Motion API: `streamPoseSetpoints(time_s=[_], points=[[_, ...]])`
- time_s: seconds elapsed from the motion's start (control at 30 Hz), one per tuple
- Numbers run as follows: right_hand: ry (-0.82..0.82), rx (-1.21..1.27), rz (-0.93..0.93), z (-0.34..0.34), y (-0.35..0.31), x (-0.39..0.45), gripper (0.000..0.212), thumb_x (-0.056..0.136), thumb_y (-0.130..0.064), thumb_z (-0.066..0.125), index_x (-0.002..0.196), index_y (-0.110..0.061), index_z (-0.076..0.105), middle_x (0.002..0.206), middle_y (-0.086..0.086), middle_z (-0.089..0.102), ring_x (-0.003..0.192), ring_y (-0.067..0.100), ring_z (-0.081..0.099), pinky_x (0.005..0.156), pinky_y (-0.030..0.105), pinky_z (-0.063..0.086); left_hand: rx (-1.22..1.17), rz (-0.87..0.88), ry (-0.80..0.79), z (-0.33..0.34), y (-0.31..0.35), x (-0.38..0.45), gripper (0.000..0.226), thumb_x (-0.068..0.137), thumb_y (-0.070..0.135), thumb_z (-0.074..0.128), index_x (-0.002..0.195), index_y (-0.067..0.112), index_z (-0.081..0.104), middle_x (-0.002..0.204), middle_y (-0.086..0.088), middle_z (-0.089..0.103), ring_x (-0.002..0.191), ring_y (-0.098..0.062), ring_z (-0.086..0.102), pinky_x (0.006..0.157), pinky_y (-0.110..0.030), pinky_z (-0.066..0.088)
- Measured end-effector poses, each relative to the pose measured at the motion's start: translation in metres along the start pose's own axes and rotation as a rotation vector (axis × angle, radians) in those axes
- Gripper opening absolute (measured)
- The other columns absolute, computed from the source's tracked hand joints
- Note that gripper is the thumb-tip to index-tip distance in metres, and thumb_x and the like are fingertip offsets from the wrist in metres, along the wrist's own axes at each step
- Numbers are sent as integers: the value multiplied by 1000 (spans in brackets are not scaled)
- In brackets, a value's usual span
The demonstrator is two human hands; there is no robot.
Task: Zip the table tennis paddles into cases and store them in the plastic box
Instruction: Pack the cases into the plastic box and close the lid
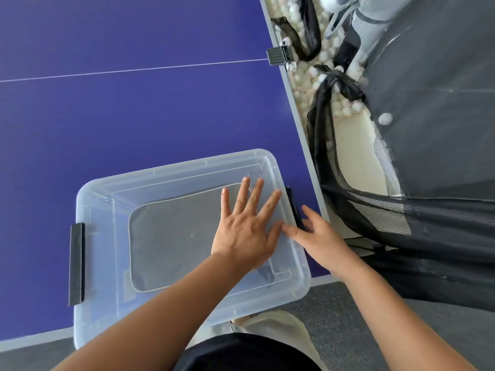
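Head view: the left hand (245,228) lies flat, fingers spread, on the lid (187,172) of the box (267,293) at the table (134,116) corner. The right hand (318,236), loosely open, fingers the right latch (293,204). A grey case (171,236) shows inside. Black netting (375,210) hangs beside.

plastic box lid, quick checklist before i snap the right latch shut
1. Clear plastic lid seated on the translucent plastic box: ok, it lies flat.
2. Left hand pressing the lid down: ok, palm flat, fingers spread.
3. Right hand at the black right latch: ok, fingers touch it.
4. Black left latch closed: cannot tell.
5. Grey zipped case inside the box: ok, visible through the lid.
6. Box fully on the blue table: not ok, its near corner overhangs the edge.
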State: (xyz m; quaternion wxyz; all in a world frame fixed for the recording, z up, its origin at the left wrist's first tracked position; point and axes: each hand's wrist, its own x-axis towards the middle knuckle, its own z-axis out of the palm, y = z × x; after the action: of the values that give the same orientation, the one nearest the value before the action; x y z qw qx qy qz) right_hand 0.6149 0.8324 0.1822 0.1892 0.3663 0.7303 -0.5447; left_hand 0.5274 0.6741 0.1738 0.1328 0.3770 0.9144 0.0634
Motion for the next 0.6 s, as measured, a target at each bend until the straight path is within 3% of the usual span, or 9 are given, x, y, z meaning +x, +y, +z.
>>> streamPoseSetpoints(time_s=[0.17,0.33,0.47,0.6], points=[[262,-185,-143,6,-4,-12,84,79,-48,76,149,-21,40,128,-3,57,115,12,55,93,23,42,-30,-69,22,2,1,0,76,99,61,11,157,13,0,162,-6,-21,147,-19,-29,121,-51,-11],[256,-231,-186,23,-9,-21,78,88,-40,69,153,-21,31,151,1,44,140,16,39,104,20,30,-14,-126,45,2,1,-1,74,96,65,16,158,24,11,162,-19,-16,145,-37,-28,118,-59,-9],[267,-256,-174,26,-12,-23,80,89,-42,67,154,-19,26,155,1,39,143,16,35,107,21,29,-10,-134,0,-1,-5,-2,74,92,74,9,156,38,1,163,-8,-22,146,-31,-30,117,-61,-11],[284,-311,-169,27,-15,-25,78,90,-40,67,154,-18,27,154,3,40,143,18,36,109,23,30,-27,-131,5,1,-7,-2,74,91,74,6,156,39,-2,162,-7,-24,145,-29,-32,117,-60,-11]])
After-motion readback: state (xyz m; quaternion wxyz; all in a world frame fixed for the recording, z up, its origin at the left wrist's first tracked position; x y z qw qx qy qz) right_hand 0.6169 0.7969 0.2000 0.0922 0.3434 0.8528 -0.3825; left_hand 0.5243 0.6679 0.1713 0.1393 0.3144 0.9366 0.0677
